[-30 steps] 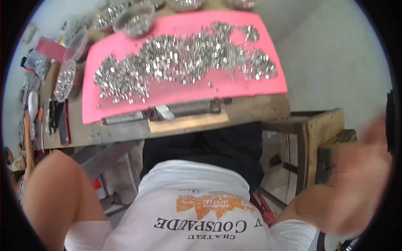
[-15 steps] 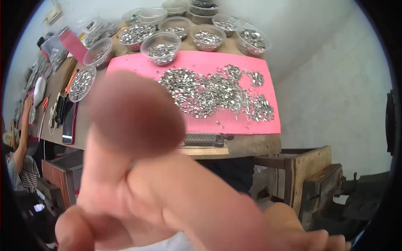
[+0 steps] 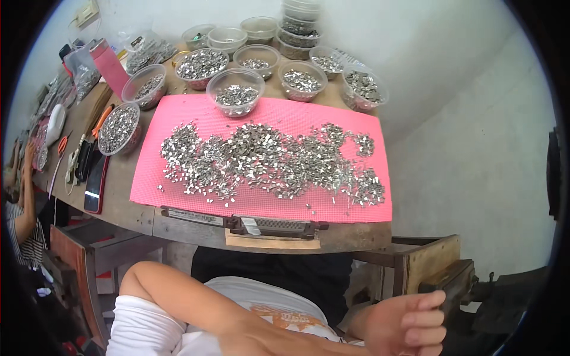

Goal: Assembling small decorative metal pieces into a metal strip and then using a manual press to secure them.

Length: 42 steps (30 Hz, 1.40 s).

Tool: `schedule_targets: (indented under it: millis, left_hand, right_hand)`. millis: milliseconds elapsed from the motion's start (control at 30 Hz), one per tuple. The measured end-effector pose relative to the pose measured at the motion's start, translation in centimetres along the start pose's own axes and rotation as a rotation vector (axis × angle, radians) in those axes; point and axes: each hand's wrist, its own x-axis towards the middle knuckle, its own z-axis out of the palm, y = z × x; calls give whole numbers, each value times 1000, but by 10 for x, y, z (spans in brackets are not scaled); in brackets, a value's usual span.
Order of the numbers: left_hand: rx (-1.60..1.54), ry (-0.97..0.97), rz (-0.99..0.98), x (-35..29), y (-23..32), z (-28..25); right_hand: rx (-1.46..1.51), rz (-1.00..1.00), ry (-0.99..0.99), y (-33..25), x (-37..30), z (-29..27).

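Observation:
My left forearm (image 3: 196, 302) crosses low in front of me from its white sleeve. The left hand lies at the lower edge, and its fingers are hidden. At the lower right, my right hand (image 3: 409, 323) has its fingers curled in, and nothing shows in them. Both hands are away from the worktop. Many small shiny metal pieces (image 3: 261, 154) lie spread across a pink textured mat (image 3: 184, 110). A clear round tub (image 3: 236, 95) of similar pieces stands on the mat's far edge.
More tubs, including a full one (image 3: 119, 127), line the back and left. A pink bottle (image 3: 110, 64), orange-handled scissors (image 3: 62, 144) and a dark red phone (image 3: 96, 185) are on the left. A metal bar (image 3: 273, 227) runs along the front edge. Another person's arm (image 3: 27, 178) shows far left.
The blurred hand that was close before me has dropped away, uncovering the left part of the metal pieces. The whole worktop now sits lower in view.

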Motion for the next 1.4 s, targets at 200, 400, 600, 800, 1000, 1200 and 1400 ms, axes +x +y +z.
schedule_targets:
  millis: [200, 400, 600, 800, 1000, 1200, 1400]
  left_hand:
    - [95, -223, -96, -15, -60, -21]
    - [-22, 181, -30, 10, 0, -19]
    - [-41, 154, 233, 56, -34, -16]
    - [-76, -84, -391, 47, -47, -36]
    - [611, 234, -535, -2, 17, -82]
    - [1444, 965, -536, -38, 91, -172]
    - [1783, 1006, -638, -45, 106, -236]
  right_hand:
    - [-86, 180, -177, 24, -17, -25]
    - [-103, 341, -269, 46, -22, -22]
    - [-63, 470, -305, 73, -32, -18]
    - [-123, 540, -361, 90, -36, -25]
    - [-453, 555, -633, 126, -12, -26]
    - [-561, 615, -860, 200, -2, -25]
    - [-571, 565, -1102, 253, 1, -12]
